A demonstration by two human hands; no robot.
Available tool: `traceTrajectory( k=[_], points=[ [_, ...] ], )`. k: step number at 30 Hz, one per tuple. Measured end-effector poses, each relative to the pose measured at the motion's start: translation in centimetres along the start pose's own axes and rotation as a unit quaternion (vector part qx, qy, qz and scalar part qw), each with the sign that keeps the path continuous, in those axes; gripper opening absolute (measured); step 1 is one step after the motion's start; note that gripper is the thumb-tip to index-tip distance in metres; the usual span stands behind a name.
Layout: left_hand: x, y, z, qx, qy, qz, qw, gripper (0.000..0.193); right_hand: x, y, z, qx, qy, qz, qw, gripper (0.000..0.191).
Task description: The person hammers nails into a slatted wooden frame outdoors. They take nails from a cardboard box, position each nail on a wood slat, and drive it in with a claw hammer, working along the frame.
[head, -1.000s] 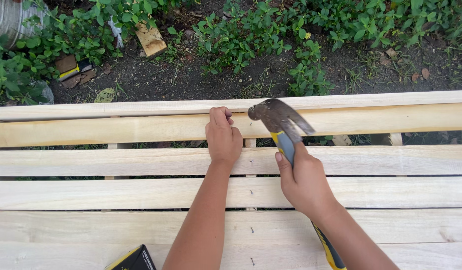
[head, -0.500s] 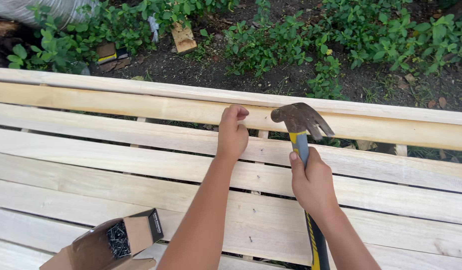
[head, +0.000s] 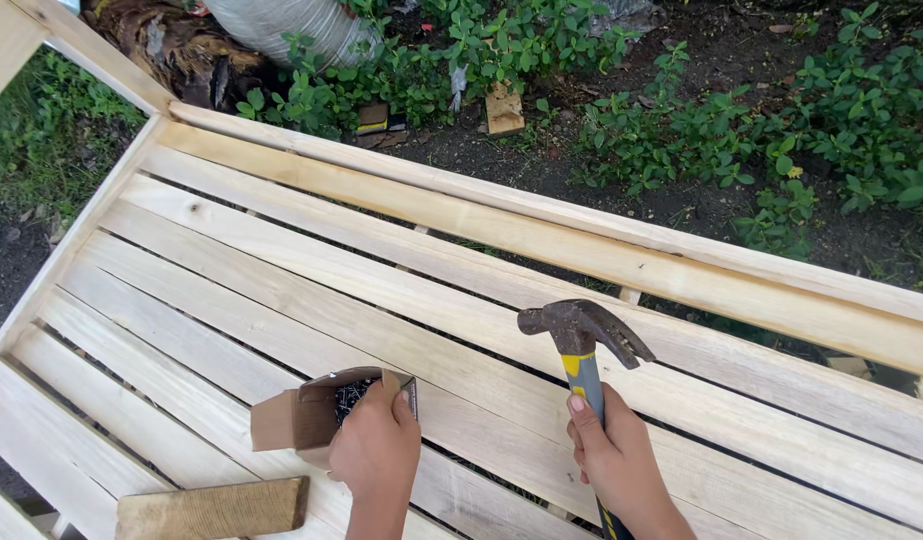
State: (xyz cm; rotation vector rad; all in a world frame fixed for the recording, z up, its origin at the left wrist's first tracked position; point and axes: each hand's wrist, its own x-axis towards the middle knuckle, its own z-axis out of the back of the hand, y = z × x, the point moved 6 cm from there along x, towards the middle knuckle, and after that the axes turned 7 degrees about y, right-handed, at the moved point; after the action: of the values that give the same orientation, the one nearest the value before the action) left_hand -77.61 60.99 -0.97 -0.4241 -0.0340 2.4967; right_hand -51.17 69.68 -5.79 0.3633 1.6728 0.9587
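My left hand [head: 376, 450] is at the small cardboard box of nails [head: 326, 410], which sits on the pale wooden slats [head: 281, 290] near the lower edge of the frame; my fingers [head: 386, 392] are curled over the open mouth of the box, touching its rim, though I cannot tell whether they pinch a nail yet. My right hand [head: 616, 460] has its fingers wrapped tight round the yellow-and-blue handle of the claw hammer [head: 579, 335], head held upright above the slats. To do this well, I judge I should pick out a single nail by its shank without tipping the box, and keep the hammer steady and clear of my left hand. A short dark wood offcut [head: 213, 508] lies just beside the box, and green plants [head: 781, 130] grow beyond the far rail [head: 601, 235].
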Motion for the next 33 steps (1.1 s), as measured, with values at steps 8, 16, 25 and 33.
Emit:
traceTrajectory(
  k=[8,16,25,33],
  points=[
    [-1.9,-7.3,-1.0,-0.107,-0.111,-0.191,0.969,0.013,-1.2,0.3,2.4,0.015,-0.021,0.038,0.999,0.037],
    [-1.2,-17.6,-4.4,-0.080,0.109,-0.258,0.957,0.026,-1.7,1.1,5.2,0.065,-0.071,0.037,0.995,0.037],
    [8.7,-16.1,-6.8,0.211,0.285,-0.314,0.880,0.027,-1.3,1.1,3.7,0.107,-0.026,0.055,0.992,0.035],
    [8.2,-18.2,-10.4,0.216,0.159,-0.304,0.914,0.017,-1.0,1.5,2.8,0.106,-0.022,0.057,0.992,0.036]
  ],
)
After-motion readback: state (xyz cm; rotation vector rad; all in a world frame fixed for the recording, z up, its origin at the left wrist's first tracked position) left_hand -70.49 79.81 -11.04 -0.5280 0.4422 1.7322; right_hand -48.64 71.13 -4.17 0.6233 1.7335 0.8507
